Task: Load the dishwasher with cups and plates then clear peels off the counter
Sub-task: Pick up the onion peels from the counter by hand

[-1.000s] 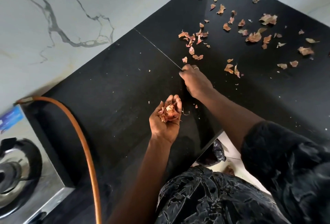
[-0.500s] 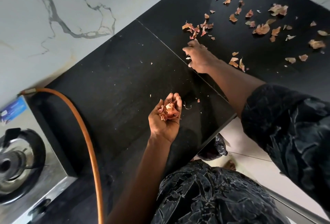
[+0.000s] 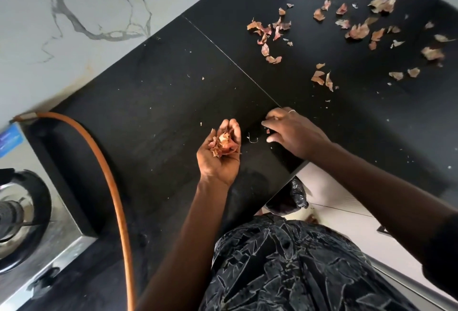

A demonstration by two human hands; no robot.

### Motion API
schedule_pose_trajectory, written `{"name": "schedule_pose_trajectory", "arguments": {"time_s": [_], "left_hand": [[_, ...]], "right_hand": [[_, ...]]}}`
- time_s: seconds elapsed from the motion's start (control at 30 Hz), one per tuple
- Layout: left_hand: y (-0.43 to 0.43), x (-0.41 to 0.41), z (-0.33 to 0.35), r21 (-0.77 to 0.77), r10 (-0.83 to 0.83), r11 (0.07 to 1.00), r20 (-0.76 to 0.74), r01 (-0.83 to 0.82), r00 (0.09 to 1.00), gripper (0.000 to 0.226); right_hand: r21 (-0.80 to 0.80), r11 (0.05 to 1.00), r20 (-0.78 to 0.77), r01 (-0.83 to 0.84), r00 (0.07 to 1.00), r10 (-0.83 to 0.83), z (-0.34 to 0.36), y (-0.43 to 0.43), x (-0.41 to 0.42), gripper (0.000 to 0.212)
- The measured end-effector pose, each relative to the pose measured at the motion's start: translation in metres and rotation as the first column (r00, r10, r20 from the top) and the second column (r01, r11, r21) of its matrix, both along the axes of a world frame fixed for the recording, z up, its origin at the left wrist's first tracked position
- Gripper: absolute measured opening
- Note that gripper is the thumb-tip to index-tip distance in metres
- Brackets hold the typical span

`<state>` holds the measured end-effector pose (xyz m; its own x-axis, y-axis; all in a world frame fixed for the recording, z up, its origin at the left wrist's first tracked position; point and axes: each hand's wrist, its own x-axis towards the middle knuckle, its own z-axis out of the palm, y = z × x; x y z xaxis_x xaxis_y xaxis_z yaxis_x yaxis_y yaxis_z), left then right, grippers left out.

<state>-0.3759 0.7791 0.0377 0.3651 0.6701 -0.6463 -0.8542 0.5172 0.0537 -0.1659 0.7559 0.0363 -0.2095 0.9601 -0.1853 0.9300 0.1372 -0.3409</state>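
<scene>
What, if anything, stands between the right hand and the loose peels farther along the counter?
Nothing visible does. Only bare black counter with tiny crumbs lies between the right hand and the nearest loose peels. The left hand, cupping gathered peels, sits off to the side of that path.

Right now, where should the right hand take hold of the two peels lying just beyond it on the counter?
Pinch the two peels by their curled-up edges, from above, the right hand reaching forward from the near side. They are thin flakes lying nearly flat on the counter, so only the lifted edges offer a hold.
</scene>
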Motion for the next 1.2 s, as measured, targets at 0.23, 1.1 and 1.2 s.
{"name": "schedule_pose_trajectory", "arguments": {"time_s": [0.23, 1.1, 1.2], "left_hand": [[0.003, 0.0, 0.006, 0.029, 0.026, 0.999, -0.006, -0.026, 1.0, 0.036], [-0.006, 0.033, 0.005, 0.056, -0.196, 0.977, -0.129, 0.204, 0.972, 0.031], [-0.007, 0.036, 0.008, 0.061, -0.261, 0.959, -0.187, 0.276, 0.947, 0.029]], "right_hand": [[0.046, 0.994, -0.019, 0.097, 0.995, -0.096, -0.008, -0.011, -0.042, 0.037], [0.12, 0.944, -0.417, 0.307, 0.879, -0.233, 0.077, 0.006, -0.051, 0.015], [0.146, 0.954, -0.28, 0.26, 0.936, -0.212, 0.077, 0.001, -0.058, 0.015]]}}
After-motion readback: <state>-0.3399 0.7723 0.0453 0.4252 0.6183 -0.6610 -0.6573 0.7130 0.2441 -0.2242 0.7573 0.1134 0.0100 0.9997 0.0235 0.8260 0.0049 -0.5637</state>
